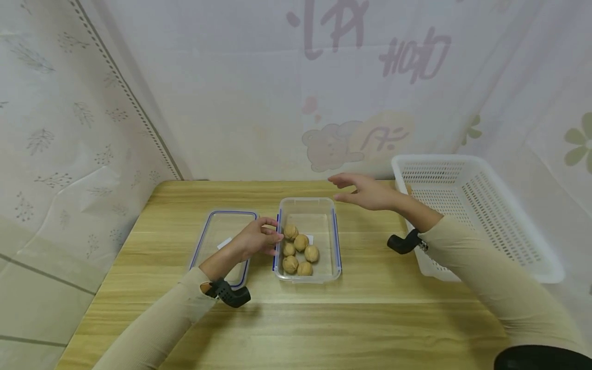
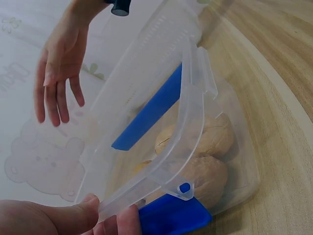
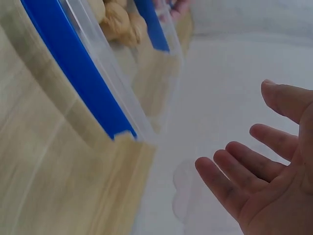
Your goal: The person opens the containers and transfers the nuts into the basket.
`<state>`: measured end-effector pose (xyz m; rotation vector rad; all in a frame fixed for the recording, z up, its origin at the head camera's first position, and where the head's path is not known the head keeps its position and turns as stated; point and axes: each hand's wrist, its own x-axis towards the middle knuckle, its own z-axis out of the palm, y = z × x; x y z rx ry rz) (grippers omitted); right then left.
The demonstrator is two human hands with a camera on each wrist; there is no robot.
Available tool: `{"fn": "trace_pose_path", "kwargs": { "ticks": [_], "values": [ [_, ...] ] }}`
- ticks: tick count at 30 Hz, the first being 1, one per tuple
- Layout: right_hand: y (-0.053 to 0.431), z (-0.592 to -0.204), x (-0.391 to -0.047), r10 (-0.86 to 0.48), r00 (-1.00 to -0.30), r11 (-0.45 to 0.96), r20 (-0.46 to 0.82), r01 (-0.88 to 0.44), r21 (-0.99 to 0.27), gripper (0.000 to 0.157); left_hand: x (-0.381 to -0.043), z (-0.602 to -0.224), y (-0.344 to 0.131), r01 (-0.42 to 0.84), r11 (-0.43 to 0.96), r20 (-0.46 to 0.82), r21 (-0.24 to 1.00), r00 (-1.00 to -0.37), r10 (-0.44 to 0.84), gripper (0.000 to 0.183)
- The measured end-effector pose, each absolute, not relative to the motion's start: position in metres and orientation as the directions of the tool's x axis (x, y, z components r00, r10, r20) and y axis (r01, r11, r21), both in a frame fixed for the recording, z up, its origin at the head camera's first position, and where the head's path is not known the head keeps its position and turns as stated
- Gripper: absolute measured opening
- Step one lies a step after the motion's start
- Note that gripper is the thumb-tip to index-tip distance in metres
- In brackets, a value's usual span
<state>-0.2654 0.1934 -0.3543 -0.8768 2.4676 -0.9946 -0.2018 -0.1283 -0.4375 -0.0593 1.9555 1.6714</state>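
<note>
A clear plastic food box (image 1: 326, 236) with blue side clips stands on the table, its top uncovered. Several walnuts (image 1: 301, 242) lie inside it, mostly along the left side and front. My left hand (image 1: 257, 237) is at the box's left rim; in the left wrist view its thumb (image 2: 88, 208) lies at the rim, with the fingers below beside a blue clip (image 2: 171, 215), pinching the edge. My right hand (image 1: 367, 192) is raised off the box's back right corner, fingers spread apart and holding nothing, as the right wrist view also shows.
The clear lid (image 1: 217, 226) with a blue seal lies left of the box, partly under my left hand and forearm. On the right stands a white perforated plastic basket (image 1: 497, 205), overlapped by my right forearm. A printed curtain (image 1: 259, 113) hangs behind the wooden table (image 1: 324, 329).
</note>
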Motion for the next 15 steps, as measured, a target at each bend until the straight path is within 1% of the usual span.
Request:
{"fn": "trace_pose_path", "kwargs": {
  "ticks": [7,15],
  "values": [
    [0.162,-0.367,-0.263,-0.700,-0.703,0.565,-0.128,-0.434,-0.702,0.056,-0.202,-0.437,-0.129,-0.387,0.219,-0.441,0.896,-0.839,0.319,0.046],
    [0.130,-0.389,-0.263,-0.716,-0.681,0.569,-0.151,-0.444,-0.692,0.053,-0.203,-0.436,-0.127,-0.398,0.217,-0.450,0.891,-0.835,0.317,0.045]
  ]
}}
